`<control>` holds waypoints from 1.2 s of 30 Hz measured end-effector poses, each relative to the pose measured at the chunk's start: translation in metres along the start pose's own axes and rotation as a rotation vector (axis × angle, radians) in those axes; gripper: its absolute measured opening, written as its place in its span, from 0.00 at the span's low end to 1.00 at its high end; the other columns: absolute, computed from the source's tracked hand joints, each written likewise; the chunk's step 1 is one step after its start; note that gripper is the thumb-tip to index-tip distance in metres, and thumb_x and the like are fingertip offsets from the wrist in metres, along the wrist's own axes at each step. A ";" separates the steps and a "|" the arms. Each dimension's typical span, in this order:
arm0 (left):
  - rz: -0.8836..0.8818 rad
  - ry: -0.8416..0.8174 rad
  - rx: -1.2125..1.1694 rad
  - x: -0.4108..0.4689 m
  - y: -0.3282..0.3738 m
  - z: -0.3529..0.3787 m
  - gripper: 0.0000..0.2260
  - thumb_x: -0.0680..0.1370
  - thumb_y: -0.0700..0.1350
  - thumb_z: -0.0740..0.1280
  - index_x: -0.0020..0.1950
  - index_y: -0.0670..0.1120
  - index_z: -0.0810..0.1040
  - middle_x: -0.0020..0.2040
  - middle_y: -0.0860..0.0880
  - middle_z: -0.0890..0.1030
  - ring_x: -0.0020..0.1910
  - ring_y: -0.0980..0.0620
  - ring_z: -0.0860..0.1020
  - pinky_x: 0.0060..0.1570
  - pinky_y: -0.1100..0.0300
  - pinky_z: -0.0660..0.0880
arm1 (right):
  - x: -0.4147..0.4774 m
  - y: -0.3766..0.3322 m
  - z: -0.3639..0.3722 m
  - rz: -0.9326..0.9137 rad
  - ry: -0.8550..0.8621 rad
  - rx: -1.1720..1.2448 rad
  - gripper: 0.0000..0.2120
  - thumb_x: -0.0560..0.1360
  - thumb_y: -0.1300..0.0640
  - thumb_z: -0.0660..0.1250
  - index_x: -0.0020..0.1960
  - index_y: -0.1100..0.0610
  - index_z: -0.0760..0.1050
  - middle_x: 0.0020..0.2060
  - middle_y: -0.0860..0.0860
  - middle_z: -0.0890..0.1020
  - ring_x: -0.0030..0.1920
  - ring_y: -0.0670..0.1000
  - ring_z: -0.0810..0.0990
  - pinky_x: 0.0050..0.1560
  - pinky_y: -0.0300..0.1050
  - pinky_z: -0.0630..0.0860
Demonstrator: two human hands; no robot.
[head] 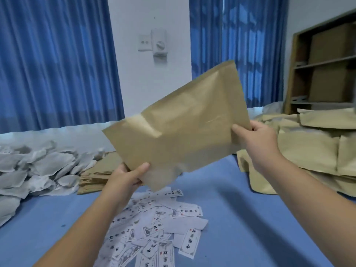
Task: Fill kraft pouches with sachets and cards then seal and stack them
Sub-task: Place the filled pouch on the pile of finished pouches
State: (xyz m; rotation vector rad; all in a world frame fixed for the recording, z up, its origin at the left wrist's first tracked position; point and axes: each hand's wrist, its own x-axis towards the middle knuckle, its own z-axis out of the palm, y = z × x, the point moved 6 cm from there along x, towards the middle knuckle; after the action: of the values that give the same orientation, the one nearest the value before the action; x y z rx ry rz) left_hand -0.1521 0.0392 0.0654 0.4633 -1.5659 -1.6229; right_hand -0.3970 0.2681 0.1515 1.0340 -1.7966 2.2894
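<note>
A large kraft pouch (179, 128) is held up in the air above the blue table, tilted, its far corner raised. My left hand (125, 178) grips its lower left corner, thumb on the front. My right hand (256, 139) pinches its right edge. Below it, a loose heap of white printed cards (154, 228) lies on the table. A pile of white sachets (38, 170) lies at the left. A flat stack of empty kraft pouches (96, 176) sits beside the sachets, partly hidden by my left hand.
A heap of filled kraft pouches (308, 151) covers the right side of the blue table (240, 218). A shelf with cardboard boxes (327, 70) stands at the back right. Blue curtains (57, 64) and a white wall are behind.
</note>
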 end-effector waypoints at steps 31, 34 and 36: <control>-0.319 -0.272 -0.824 0.068 -0.061 0.422 0.10 0.83 0.36 0.54 0.55 0.44 0.74 0.56 0.41 0.82 0.46 0.47 0.84 0.47 0.47 0.80 | 0.058 0.087 -0.170 0.582 -0.254 0.161 0.13 0.74 0.50 0.68 0.56 0.54 0.79 0.49 0.52 0.84 0.45 0.52 0.85 0.37 0.41 0.79; -0.364 -0.330 -0.792 0.071 -0.064 0.453 0.10 0.83 0.35 0.54 0.55 0.44 0.74 0.51 0.41 0.82 0.46 0.45 0.83 0.48 0.47 0.80 | 0.065 0.098 -0.194 0.727 -0.275 0.100 0.13 0.76 0.48 0.67 0.55 0.54 0.78 0.44 0.53 0.85 0.44 0.55 0.85 0.32 0.39 0.80; -0.436 -0.357 -0.648 0.070 -0.079 0.464 0.11 0.82 0.33 0.55 0.59 0.43 0.74 0.53 0.42 0.81 0.48 0.44 0.81 0.55 0.47 0.76 | 0.068 0.110 -0.209 0.793 -0.133 0.218 0.10 0.77 0.53 0.66 0.54 0.58 0.77 0.42 0.56 0.85 0.36 0.53 0.85 0.25 0.36 0.77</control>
State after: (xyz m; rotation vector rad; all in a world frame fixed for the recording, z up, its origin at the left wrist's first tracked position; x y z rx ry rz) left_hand -0.5621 0.2793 0.0836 0.1659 -1.1113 -2.5320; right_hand -0.5940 0.3926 0.0740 0.5386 -2.3686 2.9517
